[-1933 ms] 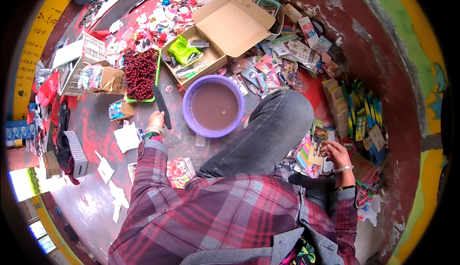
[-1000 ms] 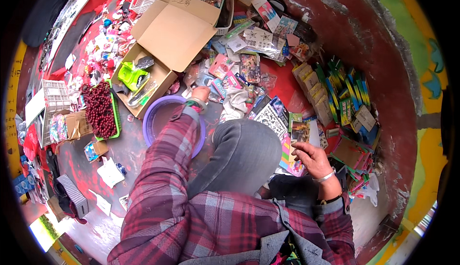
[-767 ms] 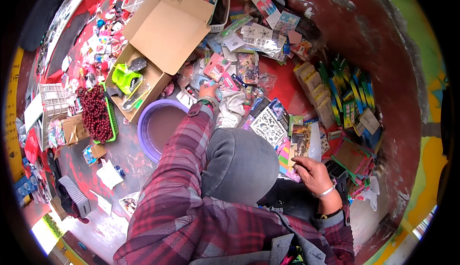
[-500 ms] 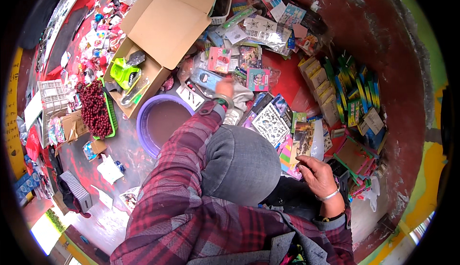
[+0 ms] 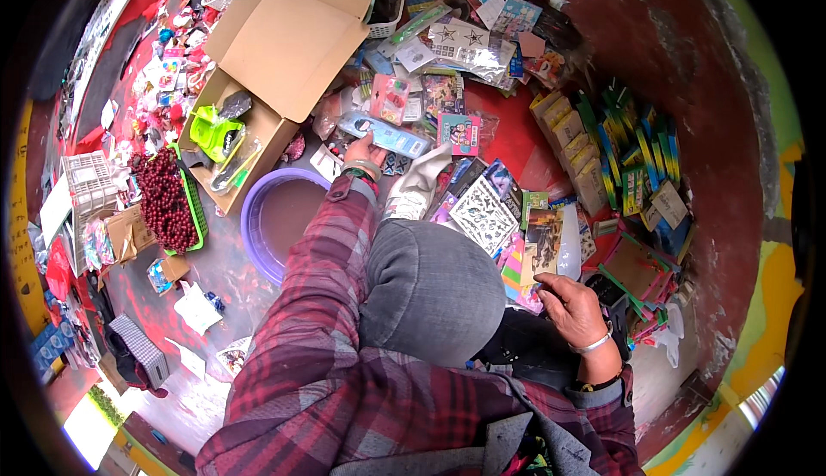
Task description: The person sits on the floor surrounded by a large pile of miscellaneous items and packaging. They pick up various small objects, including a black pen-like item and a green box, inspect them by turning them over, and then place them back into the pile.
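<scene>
My left hand (image 5: 367,151) reaches past the purple tub, its fingers closed on the near edge of a light-blue flat case (image 5: 387,135) with a cartoon figure on it. My right hand (image 5: 575,311) hovers by my right knee, fingers loosely bent and apart, with nothing seen in them. Its fingertips come close to a brownish picture card (image 5: 542,239); whether they touch it I cannot tell. Beside that card lies a white sheet with black patterns (image 5: 486,214). A pink card pack (image 5: 390,98) and a teal-and-pink pack (image 5: 459,134) lie beyond the case.
The purple tub (image 5: 249,228) stands left of my knee (image 5: 430,291). An open cardboard box (image 5: 288,42) holds green plastic items. Dark red beads (image 5: 165,201) fill a green basket. Upright rows of small boxes (image 5: 572,149) stand on the right, before a dark red curved wall (image 5: 688,72).
My left hand has drawn back slightly to the left and come onto the light-blue case, which has shifted a little. The view has moved slightly; my right hand stays in place.
</scene>
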The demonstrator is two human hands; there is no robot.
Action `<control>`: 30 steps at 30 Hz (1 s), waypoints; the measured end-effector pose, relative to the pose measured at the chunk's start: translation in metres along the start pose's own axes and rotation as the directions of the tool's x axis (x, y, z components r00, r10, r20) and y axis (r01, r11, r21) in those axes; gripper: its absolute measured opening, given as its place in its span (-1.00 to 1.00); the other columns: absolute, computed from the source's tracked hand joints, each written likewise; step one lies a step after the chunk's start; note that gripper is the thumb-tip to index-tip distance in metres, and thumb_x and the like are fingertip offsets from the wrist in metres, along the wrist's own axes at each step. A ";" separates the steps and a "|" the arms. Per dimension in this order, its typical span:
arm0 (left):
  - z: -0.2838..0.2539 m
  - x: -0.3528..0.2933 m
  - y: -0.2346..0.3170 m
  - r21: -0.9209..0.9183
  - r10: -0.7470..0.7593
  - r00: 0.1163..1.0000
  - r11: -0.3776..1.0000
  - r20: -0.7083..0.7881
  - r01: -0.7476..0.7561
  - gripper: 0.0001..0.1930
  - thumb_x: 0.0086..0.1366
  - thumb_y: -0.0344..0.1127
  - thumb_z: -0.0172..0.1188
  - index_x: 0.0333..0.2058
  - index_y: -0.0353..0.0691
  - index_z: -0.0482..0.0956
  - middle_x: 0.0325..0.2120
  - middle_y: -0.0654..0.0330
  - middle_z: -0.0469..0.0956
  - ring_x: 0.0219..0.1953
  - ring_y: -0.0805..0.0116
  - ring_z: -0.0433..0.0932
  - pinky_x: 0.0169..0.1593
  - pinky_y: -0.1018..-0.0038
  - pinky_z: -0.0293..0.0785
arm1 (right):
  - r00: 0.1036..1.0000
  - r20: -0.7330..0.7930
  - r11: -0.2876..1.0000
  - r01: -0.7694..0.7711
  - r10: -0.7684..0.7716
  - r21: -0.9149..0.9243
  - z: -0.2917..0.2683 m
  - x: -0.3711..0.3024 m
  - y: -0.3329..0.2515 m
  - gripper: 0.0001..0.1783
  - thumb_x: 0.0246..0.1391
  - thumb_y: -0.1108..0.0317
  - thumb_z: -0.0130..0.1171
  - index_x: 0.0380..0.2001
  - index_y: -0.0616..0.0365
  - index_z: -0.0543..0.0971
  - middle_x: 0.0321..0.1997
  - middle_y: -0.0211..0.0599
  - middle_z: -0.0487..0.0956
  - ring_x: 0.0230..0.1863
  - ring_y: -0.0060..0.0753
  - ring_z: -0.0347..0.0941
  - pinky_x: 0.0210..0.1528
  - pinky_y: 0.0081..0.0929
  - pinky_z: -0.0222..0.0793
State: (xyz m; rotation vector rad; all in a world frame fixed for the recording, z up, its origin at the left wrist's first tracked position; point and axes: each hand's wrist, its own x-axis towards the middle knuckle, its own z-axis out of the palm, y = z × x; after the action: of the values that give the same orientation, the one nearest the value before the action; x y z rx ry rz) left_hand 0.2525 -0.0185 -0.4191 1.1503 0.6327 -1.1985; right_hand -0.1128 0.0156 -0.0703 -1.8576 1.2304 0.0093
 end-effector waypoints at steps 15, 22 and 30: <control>0.038 -0.088 0.001 0.086 -0.103 0.712 0.994 0.695 0.061 -0.80 0.23 -0.38 0.01 -0.16 -0.23 0.43 -0.26 0.16 0.48 -0.15 0.26 0.45 0.00 0.22 0.39 | 0.999 -0.011 0.999 0.032 -0.032 -0.012 -0.002 -0.006 -0.001 -0.75 -0.02 0.42 0.10 -0.22 0.22 0.50 -0.43 -0.05 0.51 -0.39 -0.01 0.45 -0.35 -0.30 0.35; 0.055 -0.096 -0.008 -0.121 -0.005 0.435 0.957 0.900 0.262 -0.52 0.09 0.14 -0.01 -0.39 -0.25 0.48 -0.52 0.13 0.40 -0.34 0.21 0.35 -0.01 0.24 0.21 | 0.999 -0.013 0.999 0.045 -0.046 -0.028 -0.002 -0.009 -0.001 -0.75 -0.02 0.42 0.10 -0.22 0.22 0.49 -0.43 -0.05 0.50 -0.39 0.00 0.45 -0.36 -0.30 0.35; 0.049 -0.098 -0.005 -0.123 0.004 0.535 0.975 0.845 0.186 -0.62 0.09 0.00 0.06 -0.36 -0.24 0.46 -0.51 0.16 0.40 -0.35 0.23 0.36 -0.02 0.20 0.27 | 0.998 -0.007 0.997 0.059 -0.059 -0.048 -0.001 -0.009 0.002 -0.76 -0.02 0.40 0.09 -0.23 0.22 0.49 -0.45 -0.05 0.49 -0.40 0.00 0.44 -0.36 -0.29 0.34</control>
State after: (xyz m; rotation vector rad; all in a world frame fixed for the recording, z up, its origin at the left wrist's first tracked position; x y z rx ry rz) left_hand 0.2104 -0.0257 -0.3187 0.2432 0.0368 -1.5614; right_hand -0.1190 0.0209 -0.0666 -1.9365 1.1898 -0.0013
